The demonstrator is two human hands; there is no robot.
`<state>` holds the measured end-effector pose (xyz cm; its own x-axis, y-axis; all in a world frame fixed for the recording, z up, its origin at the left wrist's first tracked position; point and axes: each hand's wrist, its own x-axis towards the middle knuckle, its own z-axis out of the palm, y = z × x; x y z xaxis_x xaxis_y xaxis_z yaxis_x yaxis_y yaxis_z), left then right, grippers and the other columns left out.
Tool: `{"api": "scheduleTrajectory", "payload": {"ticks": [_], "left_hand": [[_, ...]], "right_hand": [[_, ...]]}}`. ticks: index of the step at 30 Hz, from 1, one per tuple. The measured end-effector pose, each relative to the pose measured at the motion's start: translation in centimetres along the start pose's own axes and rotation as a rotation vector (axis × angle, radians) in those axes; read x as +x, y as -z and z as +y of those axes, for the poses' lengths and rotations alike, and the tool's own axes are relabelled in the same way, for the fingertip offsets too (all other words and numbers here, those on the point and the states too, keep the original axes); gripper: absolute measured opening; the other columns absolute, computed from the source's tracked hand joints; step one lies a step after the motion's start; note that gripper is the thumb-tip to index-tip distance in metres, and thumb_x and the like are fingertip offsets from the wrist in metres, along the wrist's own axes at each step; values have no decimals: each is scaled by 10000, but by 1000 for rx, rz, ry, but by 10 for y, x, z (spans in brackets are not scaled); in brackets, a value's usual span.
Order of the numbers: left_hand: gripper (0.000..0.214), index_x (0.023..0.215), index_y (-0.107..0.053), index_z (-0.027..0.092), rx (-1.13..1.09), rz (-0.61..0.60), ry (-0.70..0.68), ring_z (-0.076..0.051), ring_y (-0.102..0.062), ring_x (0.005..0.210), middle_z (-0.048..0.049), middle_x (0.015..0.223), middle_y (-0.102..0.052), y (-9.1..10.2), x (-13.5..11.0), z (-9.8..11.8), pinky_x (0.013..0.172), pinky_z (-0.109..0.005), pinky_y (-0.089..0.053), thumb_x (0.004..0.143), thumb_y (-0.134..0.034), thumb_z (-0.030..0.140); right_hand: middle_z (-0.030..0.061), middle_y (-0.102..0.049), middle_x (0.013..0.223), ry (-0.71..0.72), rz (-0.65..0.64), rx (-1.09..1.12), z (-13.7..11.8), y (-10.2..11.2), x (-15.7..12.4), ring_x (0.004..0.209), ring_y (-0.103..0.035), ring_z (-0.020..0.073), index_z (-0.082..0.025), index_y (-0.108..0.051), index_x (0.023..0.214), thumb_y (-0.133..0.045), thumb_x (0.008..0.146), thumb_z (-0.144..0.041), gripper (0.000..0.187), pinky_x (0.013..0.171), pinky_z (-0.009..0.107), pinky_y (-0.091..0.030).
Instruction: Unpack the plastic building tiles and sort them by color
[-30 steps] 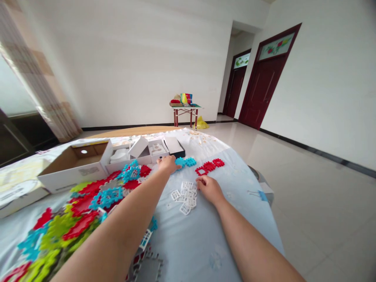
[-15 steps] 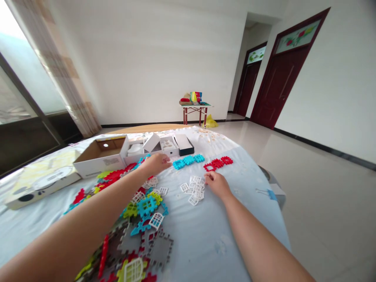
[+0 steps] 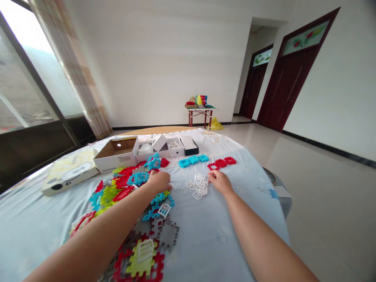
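Observation:
My left hand (image 3: 159, 181) rests palm down on a heap of red, blue, green and grey plastic puzzle tiles (image 3: 126, 188), its fingers curled over the pieces; what it grips, if anything, is hidden. My right hand (image 3: 221, 181) lies on the pale blue cloth (image 3: 205, 235), fingertips touching a small cluster of white window pieces (image 3: 198, 185). Beyond them lie a row of joined blue tiles (image 3: 193, 160) and a row of joined red tiles (image 3: 222, 162).
An open cardboard box (image 3: 117, 154), small white boxes (image 3: 164, 145) and a black-and-white box (image 3: 189, 145) stand at the far side. A flat box (image 3: 69, 176) lies at the left. A small red-legged table (image 3: 201, 113) stands by the far wall. Two dark red doors (image 3: 289, 78) are at the right.
My left hand has pulled back from the blue row to the tile heap nearer me. The view has swung left. The right hand stays by the white pieces.

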<state>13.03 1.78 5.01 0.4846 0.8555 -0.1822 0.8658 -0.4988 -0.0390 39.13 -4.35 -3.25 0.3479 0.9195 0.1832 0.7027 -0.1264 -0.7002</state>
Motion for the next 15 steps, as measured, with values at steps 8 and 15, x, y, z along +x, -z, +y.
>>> {"api": "scheduleTrajectory", "payload": {"ticks": [8, 15], "left_hand": [[283, 863, -672, 234, -23, -77, 66, -268, -593, 909, -52, 975, -681, 3, 11, 12, 828, -411, -377, 593, -660, 318], [392, 946, -667, 198, 0, -92, 110, -344, -563, 974, -142, 1019, -659, 1, 16, 14, 854, -491, -359, 572, -661, 315]], "right_hand": [[14, -696, 773, 11, 1, 18, 0, 0, 0, 776, -632, 155, -226, -650, 897, -484, 782, -298, 215, 696, 228, -443], [18, -693, 798, 20, 2, 8, 0, 0, -1, 781, -628, 157, -224, -646, 883, -482, 778, -309, 213, 690, 229, -439]]}}
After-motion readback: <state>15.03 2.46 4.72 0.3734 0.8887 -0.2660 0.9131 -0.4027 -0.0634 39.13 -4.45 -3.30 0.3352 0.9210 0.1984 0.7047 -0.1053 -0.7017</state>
